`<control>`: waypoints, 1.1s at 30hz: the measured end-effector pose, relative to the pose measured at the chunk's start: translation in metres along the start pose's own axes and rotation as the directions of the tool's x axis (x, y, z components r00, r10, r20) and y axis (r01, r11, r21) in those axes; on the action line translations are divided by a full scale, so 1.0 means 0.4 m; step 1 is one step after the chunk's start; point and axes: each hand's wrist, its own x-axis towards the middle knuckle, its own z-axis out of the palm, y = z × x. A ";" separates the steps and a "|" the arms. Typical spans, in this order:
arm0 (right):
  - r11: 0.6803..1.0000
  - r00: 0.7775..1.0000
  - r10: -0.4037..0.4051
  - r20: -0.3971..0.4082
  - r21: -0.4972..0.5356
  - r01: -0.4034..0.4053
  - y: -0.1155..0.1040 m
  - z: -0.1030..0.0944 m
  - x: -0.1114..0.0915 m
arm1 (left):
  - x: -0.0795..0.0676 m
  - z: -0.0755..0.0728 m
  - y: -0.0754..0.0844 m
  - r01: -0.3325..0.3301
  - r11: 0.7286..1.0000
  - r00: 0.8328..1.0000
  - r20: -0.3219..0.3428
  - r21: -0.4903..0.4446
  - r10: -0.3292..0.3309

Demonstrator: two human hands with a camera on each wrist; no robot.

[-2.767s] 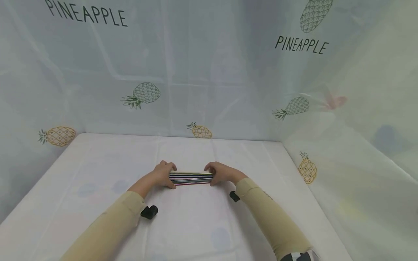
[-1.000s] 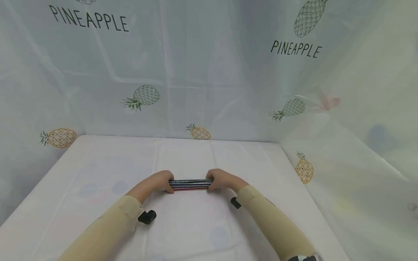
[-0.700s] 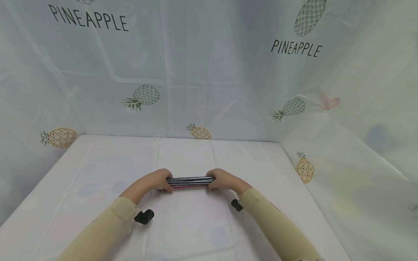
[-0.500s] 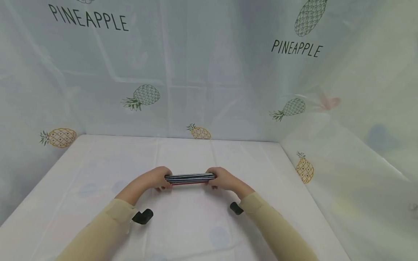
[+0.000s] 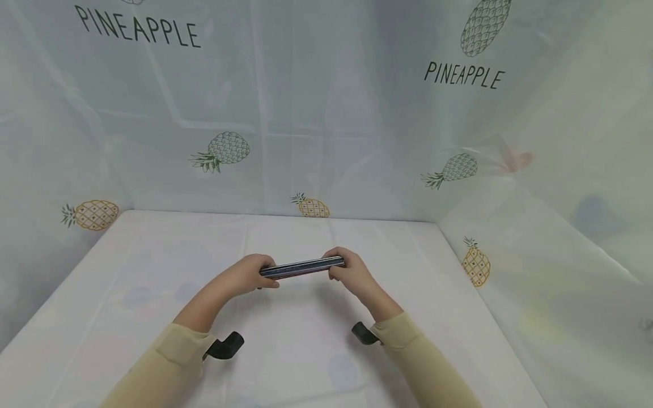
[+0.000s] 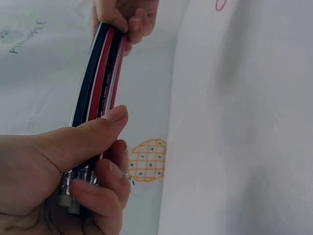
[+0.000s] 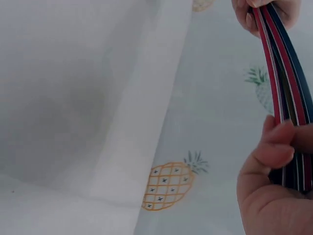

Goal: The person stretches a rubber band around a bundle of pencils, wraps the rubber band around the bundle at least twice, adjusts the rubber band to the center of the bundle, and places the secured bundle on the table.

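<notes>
your left hand (image 5: 249, 274) and your right hand (image 5: 353, 274) curl their fingers round opposite ends of the bundled striped pencils (image 5: 302, 268), which you hold aslant above the white table (image 5: 291, 345).

pencil bundle (image 5: 302, 268), navy and red stripes, slightly tilted, held aloft

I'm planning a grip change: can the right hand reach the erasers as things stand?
Probably not without letting go: the right hand holds the pencils at the other end, and the left hand cups the erasers.
</notes>
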 end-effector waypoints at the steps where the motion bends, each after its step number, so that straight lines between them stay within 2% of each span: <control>1: 1.000 1.000 -0.006 -0.023 0.008 0.006 -0.004 0.002 -0.003 | -0.002 -0.001 0.004 -0.010 1.000 1.000 -0.016 0.009 0.010; 6: 0.998 0.993 -0.049 -0.111 0.038 0.054 -0.025 0.015 -0.016 | -0.013 -0.006 0.024 -0.049 0.998 0.991 -0.119 0.050 0.054; 11: 0.991 0.986 -0.097 -0.132 0.078 0.108 -0.044 0.026 -0.024 | -0.025 -0.005 0.041 -0.054 0.996 0.967 -0.243 0.074 0.071; 14: 0.981 0.982 -0.116 -0.148 0.135 0.137 -0.052 0.031 -0.028 | -0.031 -0.003 0.045 -0.057 0.996 0.954 -0.291 0.062 0.073; 19: 0.948 0.947 -0.168 -0.275 0.219 0.232 -0.063 0.040 -0.026 | -0.039 0.001 0.052 -0.083 0.997 0.934 -0.349 0.003 0.079; 22: 0.920 0.911 -0.177 -0.372 0.266 0.287 -0.068 0.048 -0.024 | -0.043 -0.001 0.063 -0.138 0.990 0.905 -0.410 -0.034 0.112; 26: 0.882 0.872 -0.149 -0.466 0.337 0.331 -0.072 0.058 -0.023 | -0.050 -0.002 0.078 -0.203 0.978 0.855 -0.495 -0.049 0.153; 30: 0.844 0.841 -0.135 -0.524 0.383 0.374 -0.077 0.066 -0.022 | -0.059 0.004 0.085 -0.255 0.963 0.803 -0.573 -0.088 0.160; 33: 0.824 0.827 -0.131 -0.547 0.404 0.398 -0.081 0.069 -0.022 | -0.064 0.011 0.087 -0.287 0.949 0.766 -0.627 -0.131 0.145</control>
